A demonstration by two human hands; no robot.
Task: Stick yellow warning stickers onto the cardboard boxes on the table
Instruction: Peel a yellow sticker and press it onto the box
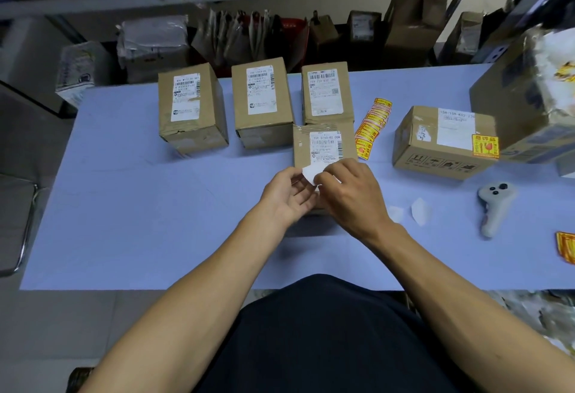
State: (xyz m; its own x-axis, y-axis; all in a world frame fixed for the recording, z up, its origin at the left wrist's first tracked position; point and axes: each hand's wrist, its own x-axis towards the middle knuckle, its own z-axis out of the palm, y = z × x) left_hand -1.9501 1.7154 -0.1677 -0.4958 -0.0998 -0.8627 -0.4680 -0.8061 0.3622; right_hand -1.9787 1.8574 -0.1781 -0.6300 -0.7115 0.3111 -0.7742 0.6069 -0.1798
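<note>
Pale blue desk [124,206] before cluttered shelving. Five cardboard boxes; one bears a yellow sticker [484,145]. Both hands, left [287,195] and right [348,192], together pinch white backing paper [309,173].

Brown boxes [193,112], yellow-and-red stickers [371,126], pale blue table [140,206].

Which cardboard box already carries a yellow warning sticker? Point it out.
The cardboard box right of the sticker strip; the others show only white labels.
</note>
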